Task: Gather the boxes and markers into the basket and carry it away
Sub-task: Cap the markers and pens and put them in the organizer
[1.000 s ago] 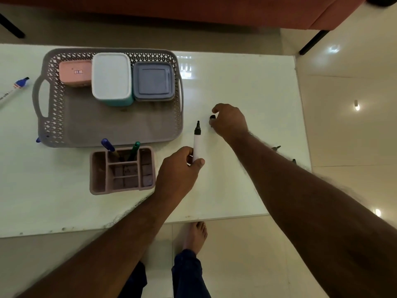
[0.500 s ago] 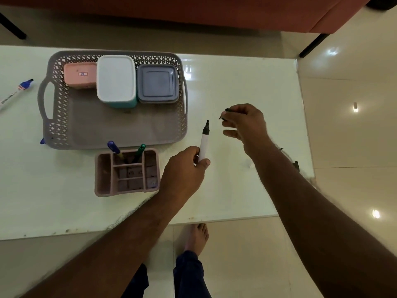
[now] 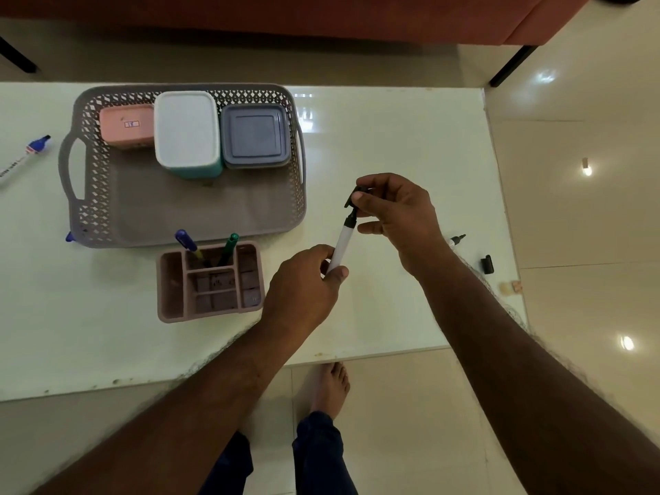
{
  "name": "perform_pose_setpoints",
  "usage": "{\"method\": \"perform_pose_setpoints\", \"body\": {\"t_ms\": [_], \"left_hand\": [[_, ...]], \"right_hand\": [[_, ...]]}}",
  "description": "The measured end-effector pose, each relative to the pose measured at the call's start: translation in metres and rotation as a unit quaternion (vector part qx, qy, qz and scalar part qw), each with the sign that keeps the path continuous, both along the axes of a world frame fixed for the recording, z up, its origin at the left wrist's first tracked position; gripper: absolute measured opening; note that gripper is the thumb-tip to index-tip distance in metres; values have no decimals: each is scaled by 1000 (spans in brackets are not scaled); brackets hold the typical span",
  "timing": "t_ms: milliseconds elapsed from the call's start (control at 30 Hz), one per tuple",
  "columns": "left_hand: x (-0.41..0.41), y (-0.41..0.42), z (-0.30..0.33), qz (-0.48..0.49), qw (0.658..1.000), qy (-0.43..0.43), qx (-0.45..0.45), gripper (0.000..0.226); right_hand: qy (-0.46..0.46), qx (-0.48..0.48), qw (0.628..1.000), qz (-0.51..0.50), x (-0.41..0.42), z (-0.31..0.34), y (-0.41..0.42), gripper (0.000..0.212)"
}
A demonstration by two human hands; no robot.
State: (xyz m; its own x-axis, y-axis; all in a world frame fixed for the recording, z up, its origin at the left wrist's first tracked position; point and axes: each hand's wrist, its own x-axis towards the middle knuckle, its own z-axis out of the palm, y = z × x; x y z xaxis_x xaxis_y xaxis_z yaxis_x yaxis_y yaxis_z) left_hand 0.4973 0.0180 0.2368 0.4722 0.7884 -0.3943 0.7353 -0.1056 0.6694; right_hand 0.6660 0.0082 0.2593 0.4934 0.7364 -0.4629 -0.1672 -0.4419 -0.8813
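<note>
Your right hand [image 3: 396, 216] has brought the black cap [image 3: 357, 194], pinched in its fingertips, down onto the marker's tip. Your left hand [image 3: 303, 284] grips the white marker [image 3: 341, 246] upright just below it.

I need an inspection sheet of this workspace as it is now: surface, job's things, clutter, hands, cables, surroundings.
Surface: white glossy table, some specks near the front edge.
Job's things: grey basket holds pink box, white-lidded box, grey box; organiser holds two markers; blue marker lies at far left.
Clutter: loose black cap and small item by the right edge.
Hands: left hand grips white marker; right hand pinches its cap.
Cables: nothing seen.
Surroundings: tiled floor, brown furniture behind.
</note>
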Motion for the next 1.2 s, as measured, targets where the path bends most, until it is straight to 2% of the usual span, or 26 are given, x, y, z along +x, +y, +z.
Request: {"method": "perform_pose_setpoints", "body": {"t_ms": [300,600,800,1000,1100,1200], "left_hand": [[-4,0,2,6,1000,-11,6,29],[-3,-2,8,59,994,-93,-26,25],[-7,4,12,82,990,-107,-44,21],[-11,0,14,66,994,-91,2,24],[-18,-2,16,69,990,-120,3,29],[-26,3,22,74,988,-134,21,35]], "right_hand": [[-13,-12,999,35,-3,5,-6,20],[16,9,1000,-1,-11,11,-3,19],[36,24,999,-3,-16,16,1,20],[-5,19,1000,-18,-24,20,-4,15],[-33,30,999,13,-31,29,-4,20],[-48,46,996,53,-40,44,1,34]]}}
